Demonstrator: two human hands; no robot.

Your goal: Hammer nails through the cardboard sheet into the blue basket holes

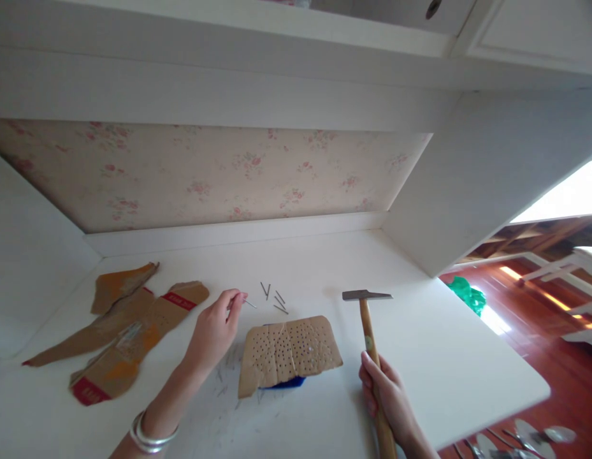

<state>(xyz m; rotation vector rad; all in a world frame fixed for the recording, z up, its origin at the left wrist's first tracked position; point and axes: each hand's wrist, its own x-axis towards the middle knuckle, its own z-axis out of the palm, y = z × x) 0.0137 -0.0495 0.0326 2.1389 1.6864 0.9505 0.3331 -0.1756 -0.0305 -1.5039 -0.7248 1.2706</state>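
My left hand [218,328] pinches a thin nail [250,303] between thumb and fingertips, above the white tabletop. In my right hand [385,390] is a hammer [366,322], gripped by its wooden handle with the metal head pointing away from me. Between the hands lies a piece of brown cardboard [290,347] dotted with many small holes. It rests on a blue object [288,383], mostly hidden beneath it. Several loose nails [280,299] are scattered just behind the cardboard, near my left fingertips.
Torn cardboard scraps [137,331] with red and orange patches lie on the left of the table [434,357]. White side panels and a shelf [229,83] enclose the back. Beyond the right edge are a reddish floor, a green bag [468,295] and chair legs.
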